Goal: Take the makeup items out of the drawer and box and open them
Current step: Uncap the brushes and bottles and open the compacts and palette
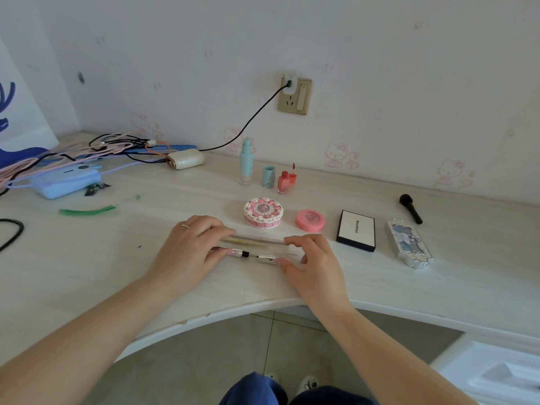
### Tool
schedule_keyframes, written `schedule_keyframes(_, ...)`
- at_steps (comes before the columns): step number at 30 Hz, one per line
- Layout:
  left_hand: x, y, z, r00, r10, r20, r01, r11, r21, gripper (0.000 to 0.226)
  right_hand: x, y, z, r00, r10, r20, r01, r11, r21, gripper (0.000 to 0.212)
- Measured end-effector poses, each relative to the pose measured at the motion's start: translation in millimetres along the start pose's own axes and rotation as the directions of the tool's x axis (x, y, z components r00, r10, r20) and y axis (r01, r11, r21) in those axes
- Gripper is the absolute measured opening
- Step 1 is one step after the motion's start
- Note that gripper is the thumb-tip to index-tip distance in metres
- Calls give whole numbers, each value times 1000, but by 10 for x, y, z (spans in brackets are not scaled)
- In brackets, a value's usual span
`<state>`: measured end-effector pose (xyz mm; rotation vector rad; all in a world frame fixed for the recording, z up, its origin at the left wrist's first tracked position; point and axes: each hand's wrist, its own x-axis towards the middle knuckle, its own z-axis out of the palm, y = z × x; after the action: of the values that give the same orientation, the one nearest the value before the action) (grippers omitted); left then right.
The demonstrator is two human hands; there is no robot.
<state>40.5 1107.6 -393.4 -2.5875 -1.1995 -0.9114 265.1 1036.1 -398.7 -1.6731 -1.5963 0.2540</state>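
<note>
Both hands low on the table (pixel 380 287): left hand (pixel 190 247) pinching silver pen body (pixel 238 253), right hand (pixel 309 258) pinching its cap (pixel 267 257), pulled just apart w/ dark tip showing.

- We see a pale desk (pixel 146 267) with a curved front edge.
- At its back stand a blue bottle (pixel 246 161), its cap (pixel 268 176) and an opened lip gloss (pixel 283 182).
- In a row lie a cake-shaped compact (pixel 263 213), a pink compact (pixel 310 220), a black-edged palette (pixel 356 230) and a silver case (pixel 409 244).
- Two slim pens (pixel 254 240) lie near the front.
- At left: cables (pixel 87 150), a blue device (pixel 67 181).
</note>
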Motion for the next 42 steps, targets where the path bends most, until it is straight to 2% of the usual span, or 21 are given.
schedule_keyframes(5, 285, 286, -58, 999, -34, 3, 34, 980, -196, 39, 49, 7, -158, 994, 112, -17, -103, 955, 278, 32)
schedule_keyframes(8, 631, 609, -74, 996, -47, 76, 70, 937, -342, 36, 112, 76, -383, 990, 139, -28, -122, 936, 329, 30)
schedule_keyframes(10, 892, 792, -17, 991, -1, 130, 50, 924, -379, 26, 176, 174, -596, 987, 148, -63, -119, 936, 331, 29)
schedule_keyframes(13, 1287, 1042, 110, 978, 97, 187, -19, 924, -383, 24, 280, 412, -964, 972, 193, -131, -147, 944, 297, 24)
schedule_keyframes(17, 1834, 1396, 378, 953, 126, 276, -19, 933, -361, 26, 418, 853, -1443, 945, 261, -195, -209, 945, 253, 24)
schedule_keyframes(22, 2428, 1873, 959, 916, 80, 393, 92, 912, -400, 25, 628, 1504, -1886, 914, 317, -254, -306, 948, 85, 30)
schedule_keyframes(24, 2593, 2043, 1224, 897, 43, 440, 166, 890, -425, 25, 762, 1724, -1970, 909, 347, -233, -348, 937, 37, 32)
schedule_keyframes(28, 2866, 2282, 1748, 853, -21, 521, 231, 911, -341, 36, 1067, 2071, -1948, 905, 394, -162, -415, 901, -129, 39)
schedule_keyframes(30, 2953, 2332, 1924, 854, -11, 520, 196, 933, -302, 43, 1188, 2168, -1879, 900, 421, -110, -435, 876, -207, 46)
schedule_keyframes(33, 3063, 2332, 2122, 863, 65, 501, 58, 972, -226, 49, 1324, 2248, -1781, 901, 432, -43, -423, 850, -315, 52)
schedule_keyframes(36, 3171, 2290, 2276, 854, 138, 501, -50, 982, -185, 51, 1451, 2317, -1705, 916, 400, -30, -371, 819, -437, 47)
schedule_keyframes(40, 3222, 2227, 2339, 824, 281, 492, -262, 959, -108, 44, 1531, 2357, -1695, 929, 370, -30, -342, 823, -453, 33)
schedule_keyframes(42, 3234, 2194, 2338, 835, 323, 446, -312, 945, -100, 35, 1550, 2379, -1725, 932, 360, -36, -340, 837, -429, 31)
